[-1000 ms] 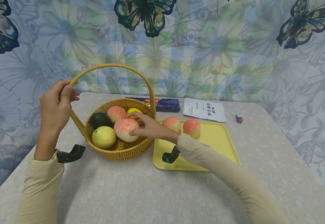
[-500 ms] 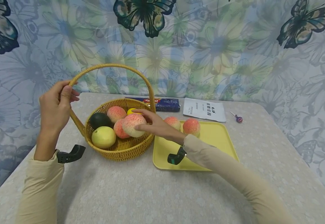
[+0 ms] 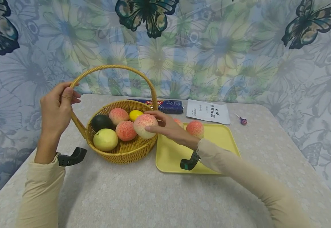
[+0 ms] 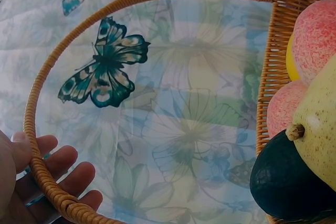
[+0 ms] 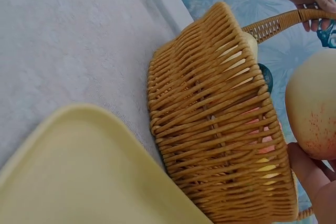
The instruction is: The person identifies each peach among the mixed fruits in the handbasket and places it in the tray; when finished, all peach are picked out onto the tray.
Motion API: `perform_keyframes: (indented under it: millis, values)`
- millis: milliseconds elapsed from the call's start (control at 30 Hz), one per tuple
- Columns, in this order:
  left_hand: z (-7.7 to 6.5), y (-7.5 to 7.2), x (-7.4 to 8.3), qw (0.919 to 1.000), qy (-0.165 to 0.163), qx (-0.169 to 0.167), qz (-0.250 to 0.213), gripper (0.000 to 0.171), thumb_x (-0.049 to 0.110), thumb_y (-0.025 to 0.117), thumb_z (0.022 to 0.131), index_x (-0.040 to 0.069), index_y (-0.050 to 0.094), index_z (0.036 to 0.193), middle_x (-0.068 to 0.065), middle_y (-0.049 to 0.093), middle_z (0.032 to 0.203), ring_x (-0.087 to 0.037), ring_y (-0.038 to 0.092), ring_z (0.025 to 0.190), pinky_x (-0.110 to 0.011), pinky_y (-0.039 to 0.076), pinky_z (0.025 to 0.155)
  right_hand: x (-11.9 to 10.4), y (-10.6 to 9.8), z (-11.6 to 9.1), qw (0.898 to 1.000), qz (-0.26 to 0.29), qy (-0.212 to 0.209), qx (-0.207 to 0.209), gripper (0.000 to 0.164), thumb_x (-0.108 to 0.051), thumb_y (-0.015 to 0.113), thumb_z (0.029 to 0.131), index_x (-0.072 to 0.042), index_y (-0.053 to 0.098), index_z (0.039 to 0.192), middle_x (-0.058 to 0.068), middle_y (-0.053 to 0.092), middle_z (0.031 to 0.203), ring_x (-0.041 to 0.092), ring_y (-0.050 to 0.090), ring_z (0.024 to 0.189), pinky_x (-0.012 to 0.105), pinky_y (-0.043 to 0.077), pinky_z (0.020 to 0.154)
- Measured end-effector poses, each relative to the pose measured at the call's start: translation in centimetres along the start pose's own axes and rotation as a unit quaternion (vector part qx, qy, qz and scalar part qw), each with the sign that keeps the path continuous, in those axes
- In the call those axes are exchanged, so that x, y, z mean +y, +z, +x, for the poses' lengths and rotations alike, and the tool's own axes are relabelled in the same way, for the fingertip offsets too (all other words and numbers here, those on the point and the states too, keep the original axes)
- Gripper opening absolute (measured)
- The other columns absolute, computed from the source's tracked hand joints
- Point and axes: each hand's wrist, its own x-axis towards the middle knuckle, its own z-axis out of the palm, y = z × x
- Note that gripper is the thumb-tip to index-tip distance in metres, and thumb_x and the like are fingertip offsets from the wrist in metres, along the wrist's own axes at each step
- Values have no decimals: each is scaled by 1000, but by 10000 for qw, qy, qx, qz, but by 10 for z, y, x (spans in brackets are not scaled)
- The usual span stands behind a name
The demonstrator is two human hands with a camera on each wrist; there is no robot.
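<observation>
My left hand grips the left side of the wicker basket's handle, thumb and fingers round it in the left wrist view. In my right hand is a pink-and-cream peach, held above the right rim of the basket. Inside the basket lie two more peaches, one at the back and a redder peach in the middle. Beside them are a dark green fruit, a pale yellow-green fruit and a small bright yellow fruit.
Right of the basket sits a yellow tray bearing a peach and another peach, mostly hidden by my right hand. Behind are a blue box, a white packet and a lollipop. A patterned cloth hangs behind the table.
My right hand has lifted the peach from among the fruit and carried it right to the basket's rim, uncovering the redder peach and the yellow fruit. My left hand has stayed put.
</observation>
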Motion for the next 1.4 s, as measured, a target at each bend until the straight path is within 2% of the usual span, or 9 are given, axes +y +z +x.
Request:
perform_keyframes:
  millis: [400, 700, 1033, 1200, 1400]
  values:
    - [-1, -1, 0, 10000, -6, 18, 17, 32, 25, 46, 101, 6, 66, 118, 15, 57, 79, 7, 57, 68, -7, 44, 69, 1, -15, -17, 9996, 77, -42, 256, 55, -20, 68, 87, -20, 47, 138, 2, 51, 134, 23, 56, 119, 38, 49, 93]
    - [0, -1, 0, 10000, -18, 6, -4, 31, 25, 47, 101, 8, 66, 119, 15, 57, 79, 7, 57, 69, -7, 44, 70, 4, -24, -28, 9956, -96, -54, 928, 53, -20, 70, 85, -21, 50, 135, 3, 53, 132, 24, 56, 116, 38, 49, 93]
    - [0, 0, -1, 10000, -35, 1, -7, 31, 25, 47, 101, 7, 66, 119, 15, 57, 79, 7, 57, 68, -6, 44, 69, 5, -36, -41, 9924, -17, 8, 1233, 56, -19, 70, 87, -20, 48, 138, 4, 51, 134, 24, 55, 118, 36, 48, 94]
    - [0, 0, -1, 10000, -57, 1, 12, 32, 25, 46, 101, 9, 66, 119, 14, 57, 79, 7, 57, 68, -6, 44, 68, 6, -43, -46, 9893, -135, -51, 1449, 57, -15, 70, 86, -16, 47, 138, 7, 51, 134, 25, 56, 118, 35, 48, 95]
    - [0, 0, -1, 10000, -76, -1, 7, 32, 26, 46, 101, 9, 66, 120, 14, 57, 79, 7, 57, 68, -6, 44, 68, 9, -52, -53, 9844, -223, 4, 1747, 60, -15, 70, 86, -13, 44, 140, 8, 51, 134, 25, 54, 120, 38, 45, 100]
